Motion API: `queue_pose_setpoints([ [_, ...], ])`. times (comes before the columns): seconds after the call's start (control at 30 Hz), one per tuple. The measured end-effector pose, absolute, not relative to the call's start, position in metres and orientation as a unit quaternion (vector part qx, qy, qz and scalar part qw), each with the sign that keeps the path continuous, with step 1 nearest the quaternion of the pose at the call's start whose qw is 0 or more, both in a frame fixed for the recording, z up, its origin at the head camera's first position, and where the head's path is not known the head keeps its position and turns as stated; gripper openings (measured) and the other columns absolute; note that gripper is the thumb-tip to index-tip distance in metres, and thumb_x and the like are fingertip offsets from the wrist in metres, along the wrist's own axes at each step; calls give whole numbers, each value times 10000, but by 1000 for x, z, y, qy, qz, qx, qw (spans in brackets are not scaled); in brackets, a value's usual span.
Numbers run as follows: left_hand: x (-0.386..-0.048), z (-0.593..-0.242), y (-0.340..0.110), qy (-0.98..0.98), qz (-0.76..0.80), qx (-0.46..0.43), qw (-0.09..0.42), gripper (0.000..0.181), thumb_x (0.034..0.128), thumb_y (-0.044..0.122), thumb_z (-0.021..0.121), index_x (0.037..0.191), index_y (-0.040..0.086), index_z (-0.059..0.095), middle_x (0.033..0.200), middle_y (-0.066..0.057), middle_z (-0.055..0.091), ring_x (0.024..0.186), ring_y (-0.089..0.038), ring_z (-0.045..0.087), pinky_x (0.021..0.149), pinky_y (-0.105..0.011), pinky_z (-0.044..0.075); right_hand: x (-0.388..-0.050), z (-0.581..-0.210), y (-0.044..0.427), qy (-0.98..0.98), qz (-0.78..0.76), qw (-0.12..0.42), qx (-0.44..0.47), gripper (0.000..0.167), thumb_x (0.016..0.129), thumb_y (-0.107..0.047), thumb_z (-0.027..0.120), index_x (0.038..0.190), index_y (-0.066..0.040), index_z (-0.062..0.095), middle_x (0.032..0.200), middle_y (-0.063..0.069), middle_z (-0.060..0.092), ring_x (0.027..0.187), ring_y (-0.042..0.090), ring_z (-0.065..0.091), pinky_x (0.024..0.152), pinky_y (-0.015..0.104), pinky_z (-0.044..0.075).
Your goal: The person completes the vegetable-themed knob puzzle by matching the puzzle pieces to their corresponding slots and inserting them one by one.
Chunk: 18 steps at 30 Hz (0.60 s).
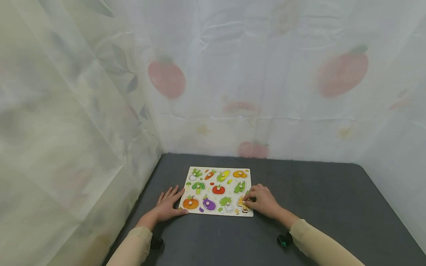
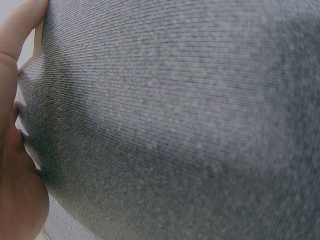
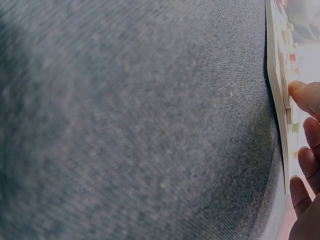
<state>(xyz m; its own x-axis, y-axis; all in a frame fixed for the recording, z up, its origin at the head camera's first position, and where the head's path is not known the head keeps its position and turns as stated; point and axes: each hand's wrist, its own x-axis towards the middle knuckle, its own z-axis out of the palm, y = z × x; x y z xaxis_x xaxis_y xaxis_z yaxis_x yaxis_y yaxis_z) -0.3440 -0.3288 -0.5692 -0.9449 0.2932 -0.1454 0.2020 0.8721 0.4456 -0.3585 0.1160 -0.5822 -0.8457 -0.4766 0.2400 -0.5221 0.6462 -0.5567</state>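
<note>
A cream wooden knob puzzle board [image 1: 229, 192] with vegetable pieces lies flat in the head view. My left hand [image 1: 166, 208] rests at its left side, fingers spread, with fingertips and thumb touching the edge. At the lower right corner my right hand [image 1: 263, 201] pinches the knob of a yellow-and-brown puzzle piece [image 1: 240, 200], partly hidden by the fingers. In the right wrist view, that piece [image 3: 284, 85] stands slightly proud of the board, beneath the thumb. The left wrist view shows mostly cloth, with the thumb [image 2: 15, 35] against a board corner.
Pumpkin [image 1: 191, 203], eggplant [image 1: 209, 204], tomato [image 1: 218, 190] and other knobbed pieces sit in the board. Dark grey cloth covers the table [image 1: 316, 199]. A pale printed curtain [image 1: 213, 74] hangs behind, and another curtain [image 1: 66, 147] borders the left side.
</note>
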Motion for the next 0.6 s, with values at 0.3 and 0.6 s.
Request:
queue_pose_setpoints([
  [0.3,-343,-557,-326,963,204,120,127,1045,834,658,744,1636,167,288,1689,-183,157,1543,-451,51,1184,-683,-16,-358,-581,115,-909,314,29,271,78,907,-347,803,982,-335,819,911,-213,560,847,56,438,780,346,344],
  [0.6,-342,-555,-325,963,208,121,125,1027,845,627,754,1633,155,296,1687,-190,163,1542,-456,55,1182,-689,-14,-354,-580,114,-905,319,40,279,78,894,-318,818,972,-322,821,902,-220,558,818,61,426,757,348,336],
])
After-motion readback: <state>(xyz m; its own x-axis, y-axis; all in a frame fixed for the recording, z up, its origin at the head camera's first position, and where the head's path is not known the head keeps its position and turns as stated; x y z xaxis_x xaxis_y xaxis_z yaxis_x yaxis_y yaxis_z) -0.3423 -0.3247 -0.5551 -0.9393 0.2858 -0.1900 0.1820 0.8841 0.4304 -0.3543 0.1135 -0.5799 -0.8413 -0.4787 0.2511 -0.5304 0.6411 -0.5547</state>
